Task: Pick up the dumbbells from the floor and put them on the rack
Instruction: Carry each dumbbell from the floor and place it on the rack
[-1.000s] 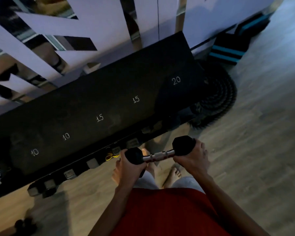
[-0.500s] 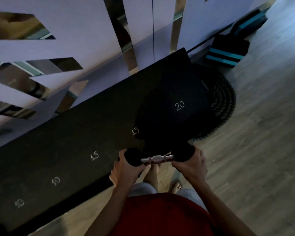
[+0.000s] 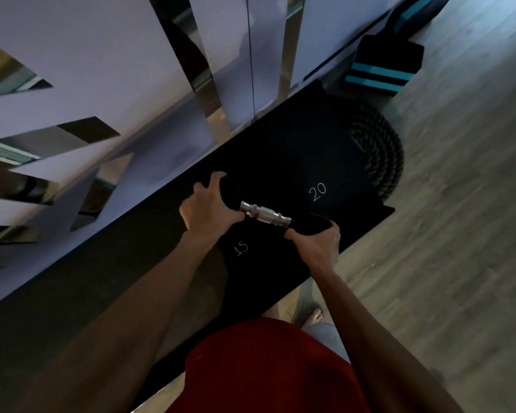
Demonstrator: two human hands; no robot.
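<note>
A black dumbbell (image 3: 265,215) with a shiny metal handle lies over the top of the black rack (image 3: 280,150), between the chalked marks 15 and 20. My left hand (image 3: 209,208) grips its far-left head, fingers curled round it. My right hand (image 3: 318,242) grips the near-right head at the rack's front edge. The dark heads barely show against the dark rack, so I cannot tell whether the dumbbell rests on it or hangs just above.
A coiled thick rope (image 3: 382,153) lies on the floor at the rack's right end. Black blocks with teal stripes (image 3: 379,70) stand beyond it by the wall. A white wall with mirror strips (image 3: 161,84) runs behind the rack. Wooden floor (image 3: 459,234) lies to the right.
Both hands have carried the dumbbell up and forward from in front of the rack to over its top. The view has moved closer to the rack.
</note>
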